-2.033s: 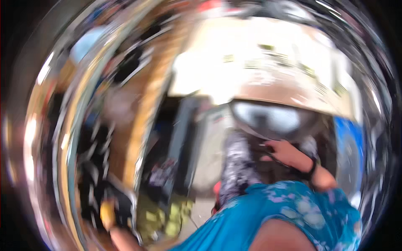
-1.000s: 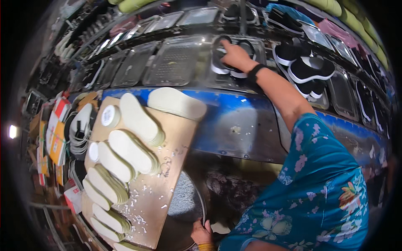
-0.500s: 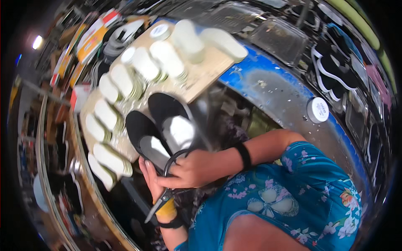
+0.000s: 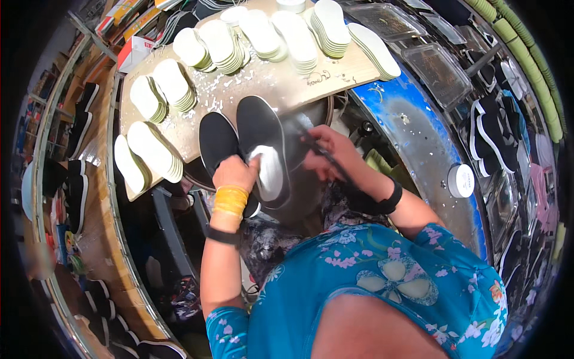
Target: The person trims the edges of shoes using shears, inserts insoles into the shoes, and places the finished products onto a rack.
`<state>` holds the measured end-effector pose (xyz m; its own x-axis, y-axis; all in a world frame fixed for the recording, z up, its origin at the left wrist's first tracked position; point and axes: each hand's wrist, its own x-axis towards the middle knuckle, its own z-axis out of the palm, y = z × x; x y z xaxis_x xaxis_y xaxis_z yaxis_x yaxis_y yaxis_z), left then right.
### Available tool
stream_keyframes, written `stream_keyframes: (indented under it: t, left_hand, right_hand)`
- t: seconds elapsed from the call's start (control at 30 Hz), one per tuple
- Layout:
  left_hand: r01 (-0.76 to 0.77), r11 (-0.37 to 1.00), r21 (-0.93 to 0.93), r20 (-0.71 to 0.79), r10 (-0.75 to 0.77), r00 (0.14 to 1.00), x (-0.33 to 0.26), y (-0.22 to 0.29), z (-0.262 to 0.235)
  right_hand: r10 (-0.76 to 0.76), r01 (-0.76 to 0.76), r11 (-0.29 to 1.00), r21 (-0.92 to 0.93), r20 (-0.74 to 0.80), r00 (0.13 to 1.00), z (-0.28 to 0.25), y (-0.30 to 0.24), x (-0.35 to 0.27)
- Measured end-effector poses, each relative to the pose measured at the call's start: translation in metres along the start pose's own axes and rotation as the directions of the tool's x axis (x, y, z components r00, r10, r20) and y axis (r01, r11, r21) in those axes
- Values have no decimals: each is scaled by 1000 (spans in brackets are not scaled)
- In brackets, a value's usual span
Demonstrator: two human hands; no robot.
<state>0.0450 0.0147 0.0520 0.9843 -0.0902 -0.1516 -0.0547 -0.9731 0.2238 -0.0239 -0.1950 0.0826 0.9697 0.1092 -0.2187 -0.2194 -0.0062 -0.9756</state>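
My left hand (image 4: 234, 175) is closed round a pair of black slip-on shoes, held side by side with the toes pointing away. Its fingers reach into the left shoe (image 4: 215, 137), and its thumb presses by the white patch inside the right shoe (image 4: 258, 116). To the right of the pair, my right hand (image 4: 336, 158) grips dark-handled scissors (image 4: 315, 145), smeared by motion. Beyond the shoes, pale shoe insoles (image 4: 218, 45) stand in several stacks on a wooden board (image 4: 197, 131) littered with white scraps.
A blue-edged metal bench (image 4: 412, 128) runs along the right, with a white round tub (image 4: 460, 180) on it. Black-and-white shoes (image 4: 493, 137) and clear plastic trays (image 4: 436, 69) lie farther right. Shelving with shoes (image 4: 78, 191) lines the left side.
My hands have come apart. The left has moved up onto the shoes; the right has swung away to the right with the scissors. The view has shifted, so the board sits higher.
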Motion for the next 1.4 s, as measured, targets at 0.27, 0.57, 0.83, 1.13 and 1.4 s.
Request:
stream_keyframes:
  t: [0.27,0.57,0.83,1.13,1.4]
  left_hand:
    - [182,-38,-982,186,-141,972,-67,-114,15]
    - [92,-25,-995,90,52,995,-114,-97,-16]
    - [162,-143,-976,151,86,985,-129,-106,7]
    - [190,-246,-950,169,104,980,-137,-112,19]
    - [244,-301,-922,220,114,969,-123,-105,20]
  right_hand:
    - [150,-153,988,4,186,971,-41,27,7]
    - [-452,509,695,-508,241,859,45,7,46]
    - [-422,435,776,-457,137,896,49,19,50]
    - [-478,526,682,-508,235,846,53,-9,15]
    - [-396,415,755,-507,151,906,43,6,35]
